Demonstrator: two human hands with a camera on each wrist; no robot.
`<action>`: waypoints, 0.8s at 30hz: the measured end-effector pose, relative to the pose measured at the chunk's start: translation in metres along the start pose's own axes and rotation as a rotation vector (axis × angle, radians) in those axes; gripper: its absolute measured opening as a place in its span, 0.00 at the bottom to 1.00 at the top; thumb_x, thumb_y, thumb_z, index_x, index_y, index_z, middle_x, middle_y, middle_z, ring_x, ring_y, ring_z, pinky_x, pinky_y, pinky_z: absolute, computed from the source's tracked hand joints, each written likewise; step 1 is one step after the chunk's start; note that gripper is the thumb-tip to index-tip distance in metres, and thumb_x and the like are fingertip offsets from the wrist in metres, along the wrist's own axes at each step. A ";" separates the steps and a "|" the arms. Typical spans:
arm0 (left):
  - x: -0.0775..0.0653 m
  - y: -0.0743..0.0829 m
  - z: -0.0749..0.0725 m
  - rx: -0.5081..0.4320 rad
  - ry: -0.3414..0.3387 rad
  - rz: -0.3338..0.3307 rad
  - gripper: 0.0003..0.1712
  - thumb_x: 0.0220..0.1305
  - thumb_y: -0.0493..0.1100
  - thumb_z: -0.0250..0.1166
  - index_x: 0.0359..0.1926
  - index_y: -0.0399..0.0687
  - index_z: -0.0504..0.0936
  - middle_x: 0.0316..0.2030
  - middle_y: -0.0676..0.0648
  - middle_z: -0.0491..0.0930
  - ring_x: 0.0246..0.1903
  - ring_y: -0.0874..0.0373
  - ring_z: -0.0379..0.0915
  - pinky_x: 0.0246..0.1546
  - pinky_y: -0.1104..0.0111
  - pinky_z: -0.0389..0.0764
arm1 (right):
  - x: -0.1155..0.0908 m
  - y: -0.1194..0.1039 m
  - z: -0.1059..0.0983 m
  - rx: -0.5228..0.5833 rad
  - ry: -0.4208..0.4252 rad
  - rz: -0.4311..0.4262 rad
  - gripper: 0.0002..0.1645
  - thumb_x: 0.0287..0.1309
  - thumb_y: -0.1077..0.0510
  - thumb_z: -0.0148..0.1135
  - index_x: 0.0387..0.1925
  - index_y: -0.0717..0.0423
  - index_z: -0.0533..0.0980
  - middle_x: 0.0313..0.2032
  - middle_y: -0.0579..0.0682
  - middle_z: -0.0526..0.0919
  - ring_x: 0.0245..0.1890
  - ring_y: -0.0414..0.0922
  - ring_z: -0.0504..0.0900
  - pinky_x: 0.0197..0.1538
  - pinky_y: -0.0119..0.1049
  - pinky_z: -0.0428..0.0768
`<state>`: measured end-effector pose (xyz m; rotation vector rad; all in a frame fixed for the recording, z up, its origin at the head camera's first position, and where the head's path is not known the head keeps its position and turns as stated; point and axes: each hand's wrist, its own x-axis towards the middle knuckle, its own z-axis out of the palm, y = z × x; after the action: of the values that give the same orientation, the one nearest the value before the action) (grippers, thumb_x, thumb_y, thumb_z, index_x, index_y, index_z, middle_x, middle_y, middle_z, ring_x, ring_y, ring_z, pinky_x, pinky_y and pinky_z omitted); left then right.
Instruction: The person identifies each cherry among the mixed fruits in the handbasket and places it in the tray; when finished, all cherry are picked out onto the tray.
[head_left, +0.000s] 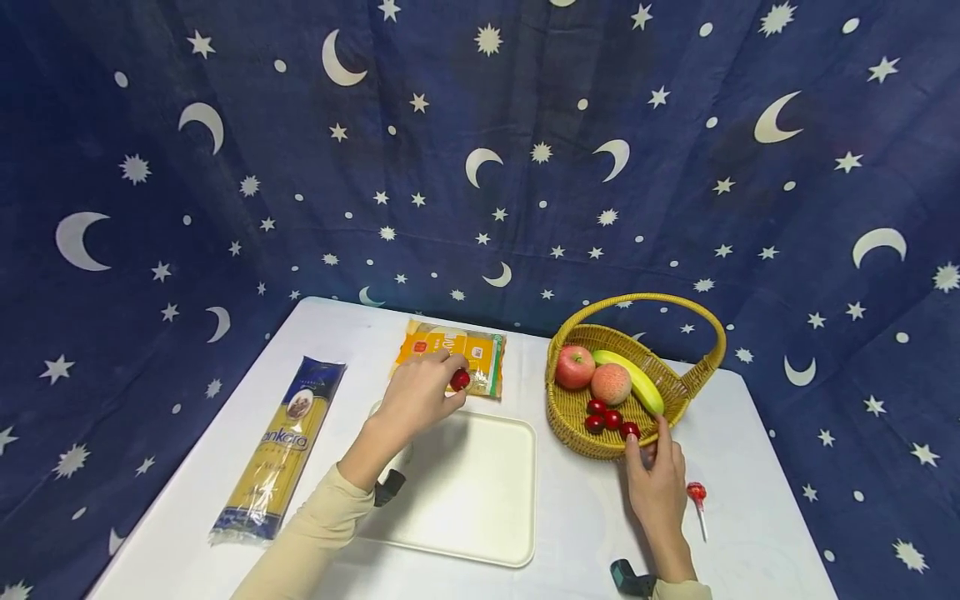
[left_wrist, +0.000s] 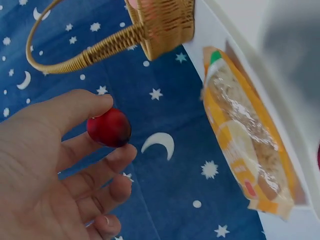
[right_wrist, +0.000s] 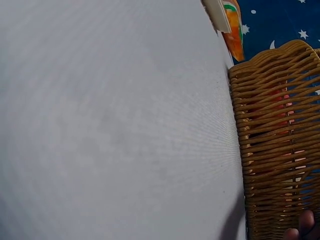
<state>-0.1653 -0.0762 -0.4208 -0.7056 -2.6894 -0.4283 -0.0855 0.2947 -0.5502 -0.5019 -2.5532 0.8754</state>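
Observation:
My left hand (head_left: 423,396) pinches a dark red cherry (left_wrist: 109,128) between thumb and fingertips, above the far edge of the white tray (head_left: 480,557); its other fingers are loosely bent. My right hand (head_left: 658,479) is at the front rim of the wicker basket (head_left: 564,423). Thumb and index finger reach over the rim, while fingertips (right_wrist: 306,220) show against the outer wall in the right wrist view. Close to the right thumb lies a cherry (head_left: 630,429). Several more cherries (head_left: 604,416), an apple (head_left: 575,367), a peach (head_left: 611,384) and a banana (head_left: 633,379) sit inside the basket.
Behind the tray lies an orange food packet (head_left: 480,354), partly covered by the left hand. A long pasta packet (head_left: 279,450) is at the left of the white table (head_left: 570,533). A red lollipop (head_left: 697,493) lies right of the right hand. The basket handle (head_left: 645,297) arches upward.

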 end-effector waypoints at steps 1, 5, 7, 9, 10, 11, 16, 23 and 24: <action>-0.001 -0.002 0.000 -0.001 0.002 -0.003 0.16 0.58 0.45 0.78 0.46 0.50 0.88 0.32 0.50 0.85 0.29 0.56 0.78 0.32 0.63 0.80 | 0.000 0.001 0.000 -0.001 0.001 0.002 0.40 0.78 0.42 0.55 0.82 0.51 0.59 0.43 0.54 0.71 0.42 0.46 0.66 0.38 0.39 0.62; -0.004 -0.007 0.005 -0.002 0.004 -0.015 0.15 0.58 0.45 0.79 0.46 0.51 0.88 0.34 0.49 0.86 0.34 0.54 0.79 0.37 0.60 0.80 | 0.001 0.002 0.000 -0.005 0.001 0.002 0.40 0.78 0.42 0.54 0.82 0.51 0.59 0.43 0.54 0.71 0.42 0.47 0.66 0.38 0.40 0.63; -0.007 -0.009 0.009 0.003 -0.002 -0.020 0.16 0.57 0.46 0.79 0.46 0.51 0.88 0.34 0.49 0.86 0.35 0.53 0.80 0.38 0.59 0.79 | 0.001 0.001 -0.001 -0.003 -0.003 0.002 0.40 0.78 0.42 0.54 0.82 0.52 0.59 0.43 0.55 0.71 0.42 0.47 0.67 0.38 0.40 0.63; -0.010 -0.011 0.014 0.006 -0.007 -0.025 0.16 0.57 0.46 0.79 0.46 0.51 0.88 0.34 0.50 0.86 0.36 0.53 0.79 0.39 0.59 0.77 | 0.000 0.000 -0.002 -0.003 -0.008 0.004 0.40 0.78 0.42 0.54 0.82 0.52 0.59 0.43 0.55 0.71 0.42 0.47 0.67 0.37 0.40 0.62; -0.012 -0.012 0.016 0.007 -0.010 -0.027 0.16 0.57 0.47 0.79 0.46 0.50 0.88 0.33 0.50 0.86 0.36 0.52 0.79 0.40 0.59 0.76 | 0.000 -0.001 -0.002 -0.003 -0.010 0.005 0.40 0.78 0.42 0.54 0.82 0.52 0.59 0.43 0.55 0.71 0.42 0.47 0.66 0.37 0.40 0.62; -0.013 -0.013 0.018 0.009 -0.016 -0.029 0.17 0.57 0.46 0.79 0.46 0.50 0.88 0.33 0.50 0.86 0.35 0.52 0.79 0.40 0.59 0.75 | 0.000 -0.001 -0.002 -0.002 -0.011 0.005 0.40 0.78 0.42 0.54 0.82 0.52 0.59 0.43 0.55 0.71 0.42 0.47 0.66 0.37 0.39 0.62; -0.019 -0.020 0.029 0.009 -0.029 -0.039 0.17 0.57 0.45 0.79 0.47 0.49 0.88 0.32 0.50 0.85 0.35 0.52 0.78 0.41 0.59 0.73 | 0.000 -0.002 -0.002 0.003 -0.003 -0.005 0.40 0.78 0.42 0.55 0.82 0.52 0.60 0.42 0.54 0.71 0.41 0.47 0.66 0.37 0.39 0.62; -0.028 -0.029 0.052 0.016 -0.075 -0.036 0.18 0.57 0.47 0.80 0.47 0.49 0.88 0.42 0.48 0.89 0.41 0.50 0.78 0.45 0.57 0.75 | 0.002 0.000 -0.001 0.002 0.005 -0.014 0.39 0.78 0.42 0.56 0.81 0.51 0.60 0.42 0.54 0.71 0.41 0.47 0.66 0.36 0.39 0.62; -0.030 -0.030 0.056 0.018 -0.086 -0.033 0.17 0.57 0.47 0.80 0.46 0.50 0.88 0.41 0.48 0.89 0.41 0.51 0.78 0.44 0.57 0.75 | 0.002 0.000 -0.001 0.004 0.006 -0.015 0.39 0.78 0.42 0.56 0.81 0.51 0.60 0.42 0.54 0.71 0.41 0.47 0.66 0.36 0.39 0.62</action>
<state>-0.1694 -0.0931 -0.4885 -0.6897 -2.7850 -0.3898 -0.0865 0.2963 -0.5493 -0.4830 -2.5461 0.8721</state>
